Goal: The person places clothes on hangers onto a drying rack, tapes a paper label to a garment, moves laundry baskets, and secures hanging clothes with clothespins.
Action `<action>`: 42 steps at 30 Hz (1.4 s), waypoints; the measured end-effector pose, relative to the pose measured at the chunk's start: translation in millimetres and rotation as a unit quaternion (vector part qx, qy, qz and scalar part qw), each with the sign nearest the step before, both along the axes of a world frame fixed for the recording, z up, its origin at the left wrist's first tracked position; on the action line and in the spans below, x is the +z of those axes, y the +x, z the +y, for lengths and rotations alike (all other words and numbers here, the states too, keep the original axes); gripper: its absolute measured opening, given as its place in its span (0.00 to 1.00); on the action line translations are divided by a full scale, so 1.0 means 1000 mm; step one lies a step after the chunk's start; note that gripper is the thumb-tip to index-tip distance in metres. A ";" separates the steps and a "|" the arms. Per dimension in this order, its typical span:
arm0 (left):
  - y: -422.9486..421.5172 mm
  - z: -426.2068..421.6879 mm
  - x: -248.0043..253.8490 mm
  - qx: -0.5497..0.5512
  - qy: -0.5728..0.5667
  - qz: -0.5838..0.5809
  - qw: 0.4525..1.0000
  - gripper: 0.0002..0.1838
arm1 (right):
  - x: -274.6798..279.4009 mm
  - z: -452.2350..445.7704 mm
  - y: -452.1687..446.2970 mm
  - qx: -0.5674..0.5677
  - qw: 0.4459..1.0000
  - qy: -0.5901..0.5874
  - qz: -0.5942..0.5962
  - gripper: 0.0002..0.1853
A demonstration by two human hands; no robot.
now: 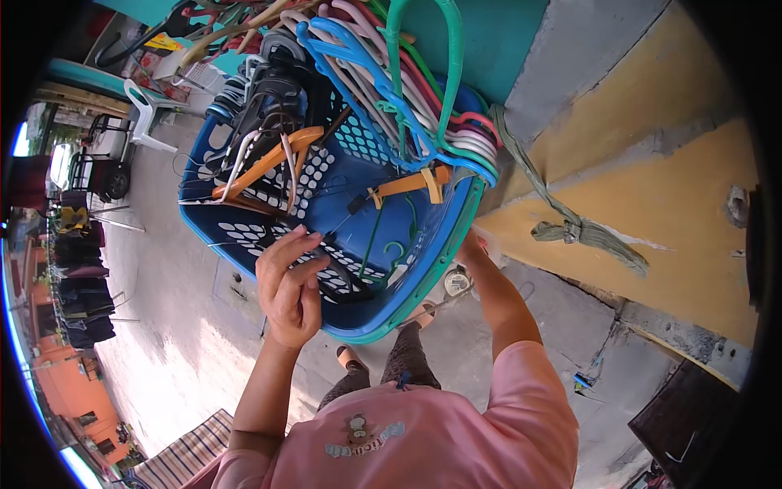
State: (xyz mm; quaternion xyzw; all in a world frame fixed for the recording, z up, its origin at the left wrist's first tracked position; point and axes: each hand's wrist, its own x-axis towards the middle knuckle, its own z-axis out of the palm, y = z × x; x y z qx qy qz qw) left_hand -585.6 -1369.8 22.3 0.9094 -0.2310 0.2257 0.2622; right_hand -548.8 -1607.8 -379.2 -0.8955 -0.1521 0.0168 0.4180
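Observation:
A blue plastic basket (336, 330) with a green rim along its near right side holds hangers. My left hand (291, 285) is over its near left edge, palm up, with fingers loosely bent and apart. Beside those fingers is a black hanger (352, 287), and I see nothing gripped in them. My right hand (472, 247) is at the outer right side of the basket, largely hidden by the rim, so its grip is unclear. Wooden hangers (273, 163) lie across the basket, black hangers (281, 102) crowd its far left, and blue hangers (371, 77) are bunched at the far right.
A knotted grey-green cloth strip (570, 232) hangs by the yellow wall (652, 204) at right. Farther left stand a white plastic chair (149, 114) and a rack of dark clothes (81, 285). A round tin-like object (458, 282) is on the floor below the basket.

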 end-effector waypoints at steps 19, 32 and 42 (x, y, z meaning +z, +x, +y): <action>-0.098 0.082 -0.021 -0.198 -0.176 -0.049 0.963 0.10 | 0.196 0.056 -0.223 -0.273 0.715 0.526 0.370 0.07; -0.360 0.338 -0.177 0.113 -0.320 0.525 0.781 0.22 | 0.172 0.375 -0.244 0.210 0.753 -0.022 0.623 0.27; -0.406 0.424 -0.161 0.217 -0.524 0.444 0.694 0.23 | 0.244 0.595 -0.235 0.478 0.684 -0.117 0.539 0.22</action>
